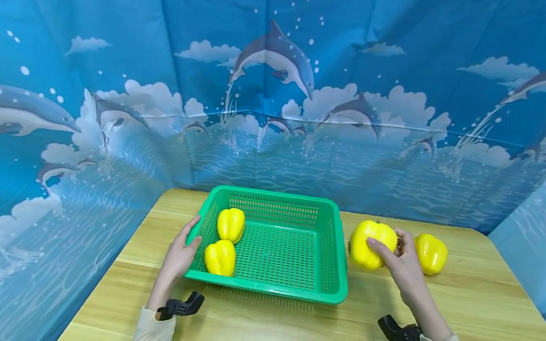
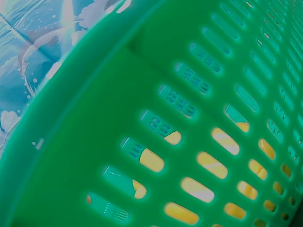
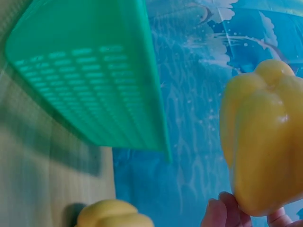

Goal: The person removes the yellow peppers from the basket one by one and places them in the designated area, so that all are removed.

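My right hand [image 1: 406, 263] holds a yellow bell pepper [image 1: 374, 244] just right of the green basket [image 1: 267, 289], thumb across its near side. In the right wrist view, fingertips [image 3: 218, 213] touch the lower end of this pepper [image 3: 267, 142], which appears raised off the table. My left hand [image 1: 180, 252] rests against the basket's left rim, fingers fairly straight along it. Inside the basket, two yellow bell peppers, one farther back [image 1: 231, 225] and one nearer [image 1: 220, 258], lie along its left side. The left wrist view shows the slotted basket wall [image 2: 94, 118], with no fingers visible.
Another yellow bell pepper [image 1: 430, 253] lies on the wooden table [image 1: 288, 334], right of and behind my right hand. A blue dolphin-print cloth [image 1: 274, 154] hangs behind the table's far edge. Each wrist carries a black camera mount.
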A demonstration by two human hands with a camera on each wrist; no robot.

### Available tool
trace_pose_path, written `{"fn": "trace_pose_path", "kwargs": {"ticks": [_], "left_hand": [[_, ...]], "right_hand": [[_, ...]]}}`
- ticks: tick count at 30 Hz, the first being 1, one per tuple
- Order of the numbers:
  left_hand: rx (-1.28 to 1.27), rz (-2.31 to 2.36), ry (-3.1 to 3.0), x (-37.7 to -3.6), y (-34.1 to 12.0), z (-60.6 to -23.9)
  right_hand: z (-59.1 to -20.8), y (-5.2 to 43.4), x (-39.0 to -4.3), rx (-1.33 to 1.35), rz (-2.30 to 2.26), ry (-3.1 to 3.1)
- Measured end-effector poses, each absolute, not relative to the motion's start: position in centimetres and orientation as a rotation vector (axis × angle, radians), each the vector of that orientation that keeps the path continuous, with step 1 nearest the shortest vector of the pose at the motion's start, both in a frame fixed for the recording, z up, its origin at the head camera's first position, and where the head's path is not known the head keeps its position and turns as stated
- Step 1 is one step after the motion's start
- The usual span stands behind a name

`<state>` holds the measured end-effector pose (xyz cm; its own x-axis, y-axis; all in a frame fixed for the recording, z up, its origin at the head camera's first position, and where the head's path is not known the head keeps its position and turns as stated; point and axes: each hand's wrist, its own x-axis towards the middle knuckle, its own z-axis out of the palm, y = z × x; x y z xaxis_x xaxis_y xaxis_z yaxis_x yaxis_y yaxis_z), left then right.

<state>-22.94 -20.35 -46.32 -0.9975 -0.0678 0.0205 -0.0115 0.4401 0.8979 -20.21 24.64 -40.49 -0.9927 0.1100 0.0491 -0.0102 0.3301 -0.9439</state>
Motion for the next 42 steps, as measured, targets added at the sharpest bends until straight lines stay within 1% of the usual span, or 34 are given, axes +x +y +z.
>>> {"fn": "trace_pose_path", "kwargs": {"ticks": [15,28,42], "left_hand": [[0.092,-1.645,-2.622,-23.0,-20.2,-46.5],[0.081,-1.64,-2.619,-23.0,-20.2,-46.3],[0.07,-1.639,-2.61,-23.0,-20.2,-46.3]], "right_hand": [[-43.2,27.0,-20.4,-0.262,1.616,-2.661],[-45.4,28.5,-20.4,-0.21,1.561,-2.868],[-47.7,29.4,-20.6,-0.136,1.526,-2.937]]}}
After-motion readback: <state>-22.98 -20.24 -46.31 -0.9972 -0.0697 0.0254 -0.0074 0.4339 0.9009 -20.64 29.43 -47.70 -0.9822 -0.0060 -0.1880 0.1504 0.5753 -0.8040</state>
